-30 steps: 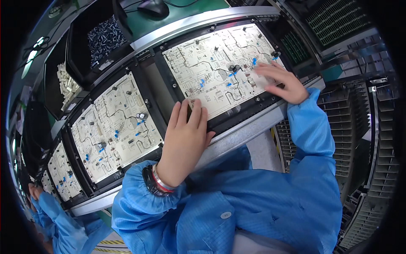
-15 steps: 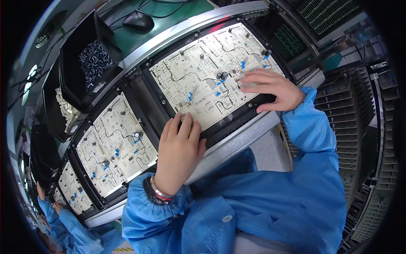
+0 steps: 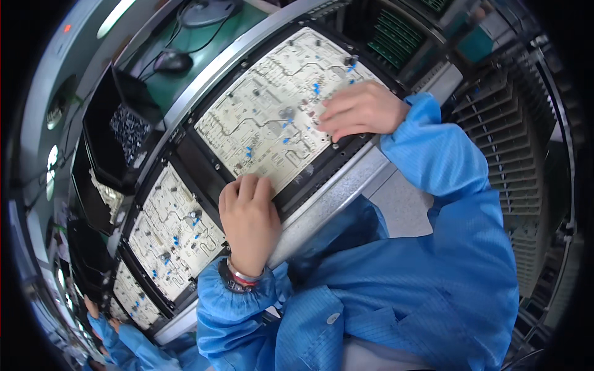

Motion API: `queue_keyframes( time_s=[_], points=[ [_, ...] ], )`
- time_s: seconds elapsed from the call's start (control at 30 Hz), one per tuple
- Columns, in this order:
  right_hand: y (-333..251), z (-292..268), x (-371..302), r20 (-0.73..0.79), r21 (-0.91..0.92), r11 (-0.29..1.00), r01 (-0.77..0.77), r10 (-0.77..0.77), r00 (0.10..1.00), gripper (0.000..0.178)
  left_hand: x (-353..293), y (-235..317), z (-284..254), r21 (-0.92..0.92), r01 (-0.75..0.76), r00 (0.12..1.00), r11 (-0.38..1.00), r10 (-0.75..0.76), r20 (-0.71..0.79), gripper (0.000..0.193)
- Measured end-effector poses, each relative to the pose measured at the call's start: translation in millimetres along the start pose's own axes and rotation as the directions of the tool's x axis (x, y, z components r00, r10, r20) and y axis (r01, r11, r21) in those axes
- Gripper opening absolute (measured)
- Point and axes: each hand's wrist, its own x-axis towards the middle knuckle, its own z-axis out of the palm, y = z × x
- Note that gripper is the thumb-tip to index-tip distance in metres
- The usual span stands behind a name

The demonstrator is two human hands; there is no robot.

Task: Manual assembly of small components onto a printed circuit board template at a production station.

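Observation:
A pale circuit board (image 3: 253, 102) with blue and black parts sits in a black carrier frame (image 3: 309, 176) in front of me. My left hand (image 3: 249, 216) is at the board's near left corner, fingers bent over the edge and slightly apart, the tips partly hidden. Nothing shows in its grasp. My right hand (image 3: 365, 110) lies over the right part of the board, fingers stretched toward its middle and thumb near the front edge. I see nothing held in it, though its underside is hidden. Small blue parts (image 3: 316, 89) stand beside its fingers.
More populated boards (image 3: 176, 232) in frames line up to the left along a metal rail (image 3: 322, 201). Black bins (image 3: 102, 133) hold small dark parts (image 3: 130, 133) and white parts (image 3: 108, 196). A mouse (image 3: 173, 62) lies behind. Slotted racks (image 3: 504, 154) stand at right. Another person's hand (image 3: 91, 306) shows far left.
The view has shifted, so the boards sit differently in it. My left hand's fingers are more bent over the corner than before. My right hand remains over the board's right part, its fingers closer together.

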Motion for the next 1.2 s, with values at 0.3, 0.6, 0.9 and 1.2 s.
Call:
queue_keyframes(
  time_s=[0.3,0.6,0.9,1.2],
  points=[
    [53.3,-67.6,-62.1,0.093,0.116,0.927,-0.356,0.347,0.933,0.033,5.5,-4.4,-78.5,-0.194,0.058,0.888,0.979,0.038,0.458,0.063],
    [64.8,-66.9,-67.7,0.219,0.255,0.92,-0.297,0.245,0.945,0.038,70.1,-92.2,-59.0,-0.174,0.022,0.987,0.984,0.006,0.161,0.044],
    [58.1,-42.7,-63.1,-0.092,-0.159,0.959,-0.236,0.224,0.97,0.015,98.8,-142.2,-12.5,-0.002,-0.048,0.997,0.999,0.048,0.057,0.04],
    [32.4,-55.0,41.8,-0.395,0.23,0.9,-0.37,0.434,0.81,0.019,92.8,-135.1,-12.8,0.06,-0.043,0.999,0.997,0.044,-0.019,0.019]
  ],
)
